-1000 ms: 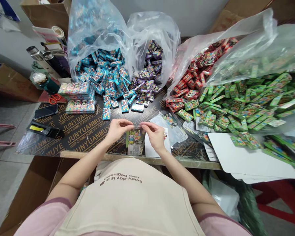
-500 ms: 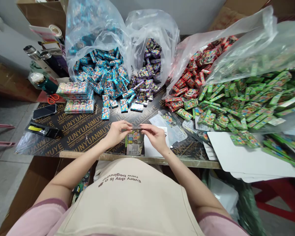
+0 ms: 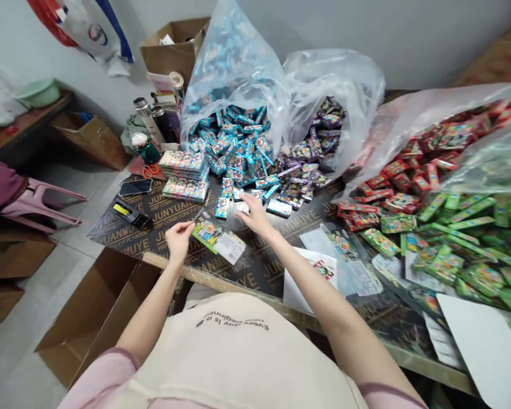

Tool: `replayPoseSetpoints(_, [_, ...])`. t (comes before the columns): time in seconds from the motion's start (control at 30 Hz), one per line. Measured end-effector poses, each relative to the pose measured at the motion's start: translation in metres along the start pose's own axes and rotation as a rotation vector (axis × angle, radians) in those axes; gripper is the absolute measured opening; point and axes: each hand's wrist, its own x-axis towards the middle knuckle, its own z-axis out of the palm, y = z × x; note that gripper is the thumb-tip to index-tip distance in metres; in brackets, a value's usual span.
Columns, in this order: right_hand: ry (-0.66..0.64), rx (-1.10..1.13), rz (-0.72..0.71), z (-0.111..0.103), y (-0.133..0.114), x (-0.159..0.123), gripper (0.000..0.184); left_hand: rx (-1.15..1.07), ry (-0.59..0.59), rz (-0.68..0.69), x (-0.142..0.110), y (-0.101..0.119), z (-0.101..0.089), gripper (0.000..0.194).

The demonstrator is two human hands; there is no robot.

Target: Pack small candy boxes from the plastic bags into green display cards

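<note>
My left hand [image 3: 179,238] pinches the left end of a clear packet with a green printed card [image 3: 215,237] inside, held just above the dark table [image 3: 140,238]. My right hand [image 3: 252,214] reaches forward with fingers spread, touching the loose blue boxes [image 3: 230,190] at the foot of the blue pile [image 3: 234,145]. A pile of purple boxes [image 3: 310,159] lies just right of that hand.
Red boxes [image 3: 404,170] and green boxes [image 3: 472,238] spill from bags on the right. Stacked filled packs [image 3: 185,170], a phone [image 3: 135,186], flasks [image 3: 147,116] and scissors [image 3: 152,169] sit on the left. Empty packets and white sheets [image 3: 485,346] lie right. An open carton [image 3: 97,312] stands on the floor.
My right hand let go of the packet and reached forward to the blue boxes. My left hand carried the packet left. The view swung left and up.
</note>
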Motion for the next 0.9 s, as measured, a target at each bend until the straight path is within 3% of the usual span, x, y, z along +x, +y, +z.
replayPoseSetpoints(0.1, [-0.248, -0.304, -0.066, 0.035, 0.006, 0.021, 0.074, 0.345, 0.005, -0.021, 0.001, -0.026, -0.041, 0.019])
replayPoseSetpoints(0.17, [-0.323, -0.426, -0.105, 0.049, 0.003, 0.029, 0.083, 0.599, -0.028, 0.11, 0.001, -0.03, -0.056, 0.018])
replayPoseSetpoints(0.23, [-0.344, -0.479, -0.146, 0.057, 0.0, 0.031, 0.079, 0.726, -0.129, 0.264, 0.0, -0.025, -0.06, 0.019])
replayPoseSetpoints(0.3, [-0.359, -0.484, -0.162, 0.058, -0.002, 0.025, 0.072, 0.74, -0.384, 0.376, -0.002, -0.016, -0.053, 0.029])
replayPoseSetpoints(0.4, [-0.384, -0.418, -0.119, 0.048, 0.001, 0.002, 0.071, 0.758, -0.873, 0.526, -0.012, -0.007, -0.029, 0.064])
replayPoseSetpoints(0.5, [-0.324, -0.271, -0.046, 0.025, 0.008, -0.028, 0.072, 0.835, -1.154, 0.643, -0.025, -0.006, -0.002, 0.086])
replayPoseSetpoints(0.57, [-0.23, -0.154, 0.004, 0.004, 0.008, -0.048, 0.072, 0.874, -1.201, 0.689, -0.029, -0.005, 0.013, 0.089])
replayPoseSetpoints(0.7, [-0.076, -0.081, 0.019, -0.041, -0.006, -0.083, 0.086, 0.868, -1.08, 0.699, -0.025, 0.001, 0.034, 0.095])
replayPoseSetpoints(0.8, [-0.093, -0.133, -0.014, -0.062, -0.022, -0.103, 0.088, 0.827, -1.017, 0.713, -0.022, 0.012, 0.046, 0.089])
replayPoseSetpoints(0.9, [-0.176, -0.149, -0.056, -0.074, -0.036, -0.113, 0.082, 0.819, -1.043, 0.763, -0.026, 0.022, 0.057, 0.08])
